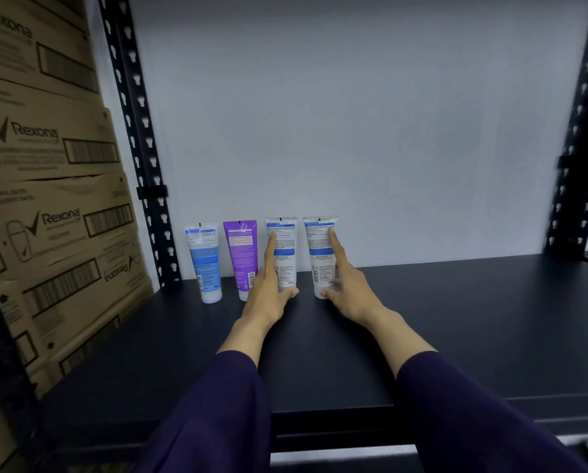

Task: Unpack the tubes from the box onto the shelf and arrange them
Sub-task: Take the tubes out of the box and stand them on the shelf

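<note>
Both arms reach forward side by side, each in a dark purple sleeve (224, 404) that ends partway along the forearm and leaves the wrist bare. The left hand (267, 295) has its index finger (270, 247) stretched straight up and forward, flat against a white tube (284, 268); its thumb lies low, pointing toward the other hand, at the tube's base. The remaining fingers cannot be made out. The right hand (348, 291) mirrors it: index finger (335, 244) straight against a second white tube (319, 264), thumb low beside that tube's cap, pointing toward the left hand. The two hands are near each other, not touching, wrists level.
</note>
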`<state>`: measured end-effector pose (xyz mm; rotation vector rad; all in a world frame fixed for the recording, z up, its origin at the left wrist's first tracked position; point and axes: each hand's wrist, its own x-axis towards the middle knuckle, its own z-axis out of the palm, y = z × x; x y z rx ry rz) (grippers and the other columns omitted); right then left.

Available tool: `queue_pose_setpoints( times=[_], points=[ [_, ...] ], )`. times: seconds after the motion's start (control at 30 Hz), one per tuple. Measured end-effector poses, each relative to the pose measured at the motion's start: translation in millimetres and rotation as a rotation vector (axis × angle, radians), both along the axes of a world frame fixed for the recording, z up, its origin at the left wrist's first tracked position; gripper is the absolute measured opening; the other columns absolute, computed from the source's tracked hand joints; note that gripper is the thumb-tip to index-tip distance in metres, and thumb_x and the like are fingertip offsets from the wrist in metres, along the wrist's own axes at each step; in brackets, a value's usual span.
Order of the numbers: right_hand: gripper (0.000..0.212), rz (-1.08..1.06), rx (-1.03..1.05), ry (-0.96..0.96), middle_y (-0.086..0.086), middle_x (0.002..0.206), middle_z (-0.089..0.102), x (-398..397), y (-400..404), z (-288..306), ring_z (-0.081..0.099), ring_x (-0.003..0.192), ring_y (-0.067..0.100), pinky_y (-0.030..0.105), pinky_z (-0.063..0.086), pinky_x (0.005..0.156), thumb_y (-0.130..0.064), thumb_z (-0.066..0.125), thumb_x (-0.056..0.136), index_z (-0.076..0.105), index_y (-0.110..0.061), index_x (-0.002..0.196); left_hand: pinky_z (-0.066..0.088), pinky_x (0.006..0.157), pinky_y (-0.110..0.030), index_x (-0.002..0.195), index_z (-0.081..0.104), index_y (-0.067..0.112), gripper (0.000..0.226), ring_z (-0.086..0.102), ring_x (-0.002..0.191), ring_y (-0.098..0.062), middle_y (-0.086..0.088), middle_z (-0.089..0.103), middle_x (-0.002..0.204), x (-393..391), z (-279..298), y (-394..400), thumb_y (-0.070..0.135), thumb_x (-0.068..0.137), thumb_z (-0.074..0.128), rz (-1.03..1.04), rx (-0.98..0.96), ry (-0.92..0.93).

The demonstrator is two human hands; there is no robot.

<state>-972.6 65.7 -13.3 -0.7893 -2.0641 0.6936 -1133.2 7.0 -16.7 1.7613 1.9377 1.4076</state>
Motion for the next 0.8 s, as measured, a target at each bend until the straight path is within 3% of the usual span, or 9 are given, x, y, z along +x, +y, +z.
queue_pose_setpoints(
  times=[0.3, 0.43, 0.53, 0.6, 0.7, 0.8],
  points=[
    [0.109, -0.002, -0.010, -0.060, 0.002, 0.139, 0.045, 5.3, -2.5, -3.8, 0.052, 0.118, 0.018, 0.043, 0.043, 0.104, 0.000, 0.061, 0.086, -0.011, -0.064, 0.136, 0.034, 0.111, -0.046, 0.138, -0.020, 0.057, 0.117, 0.028, 0.140, -0.017, 0.002, 0.022, 0.155, 3.0, -0.2, -5.2, 0.005, 0.082, 0.070, 0.006, -0.035, 0.077],
    [0.092, -0.091, -0.023, -0.066, 0.006, 0.137, 0.044, 14.2, -11.2, -4.2, 0.045, 0.126, 0.021, 0.044, 0.038, 0.108, -0.004, 0.057, 0.089, 0.000, -0.051, 0.145, 0.032, 0.109, -0.044, 0.145, -0.017, 0.045, 0.111, 0.024, 0.141, -0.022, -0.006, 0.016, 0.155, 11.4, 1.3, -15.2, 0.009, 0.084, 0.069, 0.071, -0.082, 0.074],
    [0.066, -0.226, -0.014, -0.060, 0.008, 0.136, 0.043, 25.9, -22.4, -4.5, 0.044, 0.125, 0.024, 0.041, 0.039, 0.106, -0.010, 0.055, 0.093, 0.021, -0.026, 0.148, 0.042, 0.099, -0.040, 0.150, 0.006, 0.026, 0.084, 0.035, 0.134, -0.026, -0.009, 0.024, 0.146, 27.6, 8.9, -28.9, 0.015, 0.089, 0.063, 0.209, -0.067, 0.126],
    [0.044, -0.283, 0.013, -0.034, 0.009, 0.125, 0.051, 38.4, -35.1, -1.8, 0.052, 0.113, 0.022, 0.035, 0.045, 0.098, -0.012, 0.053, 0.094, 0.041, -0.014, 0.136, 0.047, 0.087, -0.035, 0.141, 0.028, 0.018, 0.057, 0.044, 0.125, -0.024, -0.007, 0.032, 0.139, 42.1, 18.2, -40.4, 0.021, 0.093, 0.058, 0.258, -0.006, 0.186],
    [0.024, -0.363, 0.035, 0.012, 0.008, 0.111, 0.061, 65.7, -62.1, 6.3, 0.058, 0.095, 0.019, 0.037, 0.051, 0.088, -0.014, 0.051, 0.095, 0.055, -0.009, 0.118, 0.047, 0.082, -0.034, 0.126, 0.045, 0.019, 0.032, 0.053, 0.113, -0.020, -0.001, 0.042, 0.131, 71.5, 27.1, -56.6, 0.026, 0.096, 0.052, 0.154, 0.036, 0.196],
    [0.023, -0.455, 0.071, -0.013, 0.007, 0.109, 0.064, 103.0, -94.3, 11.9, 0.060, 0.096, 0.022, 0.040, 0.051, 0.085, -0.018, 0.050, 0.096, 0.058, -0.009, 0.115, 0.045, 0.079, -0.032, 0.112, 0.055, 0.022, 0.018, 0.057, 0.104, -0.018, 0.003, 0.053, 0.119, 112.1, 29.9, -70.3, 0.028, 0.096, 0.048, 0.004, 0.067, 0.222]
  ],
)
